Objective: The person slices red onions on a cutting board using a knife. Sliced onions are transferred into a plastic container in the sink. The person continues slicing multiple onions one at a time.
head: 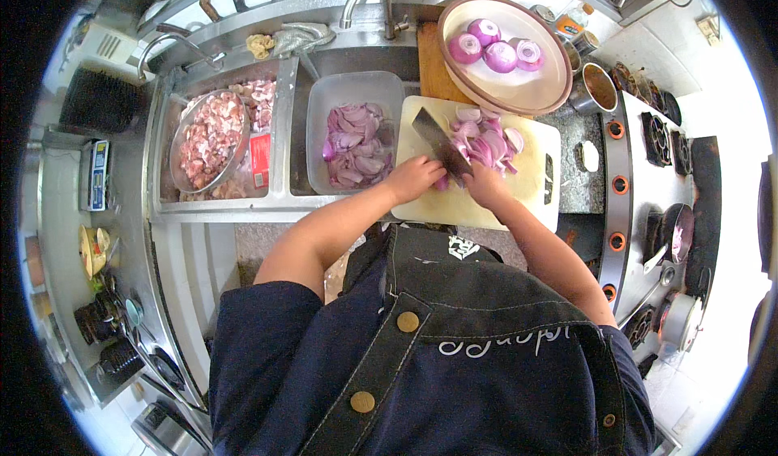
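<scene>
My right hand (484, 185) grips a wide-bladed cleaver (439, 140), its dark blade slanting to the upper left over a pale plastic cutting board (530, 204). To the left of the blade, my left hand (418, 178) rests with bent fingertips on a small piece of red onion (442, 182), mostly hidden by hand and blade. Cut red onion pieces (486, 143) lie heaped right of the blade. A translucent plastic tub (316, 94) left of the board holds more onion slices (355, 146). Behind the board, several peeled red onions (500, 57) sit in a large brown-rimmed bowl (544, 91).
Left sink basin (267, 196) holds chopped raw meat, some in a round container (244, 146), and a red packet (261, 160). Two faucets (386, 6) stand behind the basins. A metal pot (598, 88) stands right of the bowl; a stove (644, 182) with pans runs along the right.
</scene>
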Tool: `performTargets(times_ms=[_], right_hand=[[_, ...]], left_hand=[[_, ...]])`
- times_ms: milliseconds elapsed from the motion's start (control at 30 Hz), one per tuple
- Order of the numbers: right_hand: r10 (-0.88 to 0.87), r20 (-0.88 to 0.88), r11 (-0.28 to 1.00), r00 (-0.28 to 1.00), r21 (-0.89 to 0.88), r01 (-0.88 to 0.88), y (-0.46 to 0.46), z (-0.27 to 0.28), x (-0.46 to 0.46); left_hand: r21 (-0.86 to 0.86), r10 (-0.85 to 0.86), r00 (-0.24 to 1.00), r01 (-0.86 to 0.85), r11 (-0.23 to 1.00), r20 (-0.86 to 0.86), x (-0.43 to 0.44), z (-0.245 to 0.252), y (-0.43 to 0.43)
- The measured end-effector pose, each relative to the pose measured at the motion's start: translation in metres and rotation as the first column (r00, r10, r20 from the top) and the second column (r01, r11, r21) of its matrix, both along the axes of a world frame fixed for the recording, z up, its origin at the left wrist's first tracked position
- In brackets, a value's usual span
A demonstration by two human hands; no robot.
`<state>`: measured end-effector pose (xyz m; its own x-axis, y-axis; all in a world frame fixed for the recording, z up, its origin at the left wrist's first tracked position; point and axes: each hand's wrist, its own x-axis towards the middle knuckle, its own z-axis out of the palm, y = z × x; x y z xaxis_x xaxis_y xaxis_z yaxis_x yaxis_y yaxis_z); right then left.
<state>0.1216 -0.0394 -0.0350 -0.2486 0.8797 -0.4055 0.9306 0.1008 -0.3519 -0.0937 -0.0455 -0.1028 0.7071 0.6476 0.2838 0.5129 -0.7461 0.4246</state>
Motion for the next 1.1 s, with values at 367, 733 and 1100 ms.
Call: performTargets(times_ms=[367,733,1100], right_hand=[[0.12,0.14,0.993,0.983,0.002,-0.122,-0.009,0.025,-0.018],[0.132,0.212,0.99,0.968,0.023,-0.14,-0.029,0.009,-0.014],[0.153,0.203,0.988,0.967,-0.014,-0.153,-0.029,0.0,-0.014]], left_hand=[[-0.081,0.064,0.998,-0.062,0.995,0.017,0.006,-0.015,-0.011],[0.034,0.034,0.995,-0.037,0.999,0.094,0.003,-0.008,-0.014],[-0.045,0.096,0.991,-0.092,0.995,0.096,0.005,-0.015,-0.02]])
